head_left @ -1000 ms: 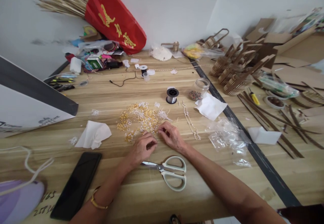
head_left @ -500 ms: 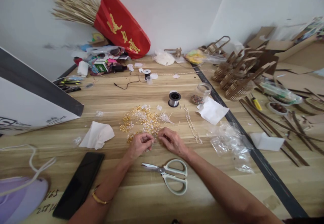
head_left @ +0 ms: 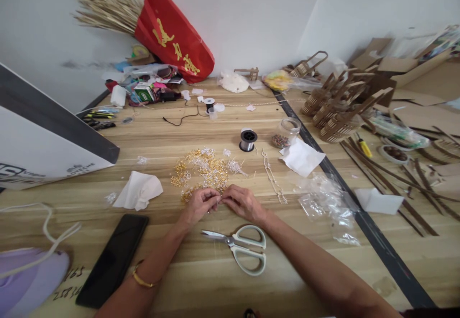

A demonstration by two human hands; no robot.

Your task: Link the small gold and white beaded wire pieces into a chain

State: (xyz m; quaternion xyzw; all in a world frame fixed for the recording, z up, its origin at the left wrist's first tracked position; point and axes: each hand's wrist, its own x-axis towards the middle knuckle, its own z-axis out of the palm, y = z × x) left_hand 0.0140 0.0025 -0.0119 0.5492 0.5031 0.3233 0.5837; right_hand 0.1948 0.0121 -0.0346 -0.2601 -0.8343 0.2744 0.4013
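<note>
While the left hand (head_left: 197, 206) and the right hand (head_left: 245, 203) meet at the fingertips, pinched narrow on a small piece (head_left: 219, 200) too tiny to identify, the pile of beads (head_left: 203, 170) lies just behind them, scissors (head_left: 241, 246) just before them, a phone (head_left: 113, 258) and tissue (head_left: 138, 191) to the left, a chain (head_left: 272, 177) to the right.

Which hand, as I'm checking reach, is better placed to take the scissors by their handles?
Probably the right hand: the scissors lie with handles near its wrist, blades pointing toward the left hand.
</note>
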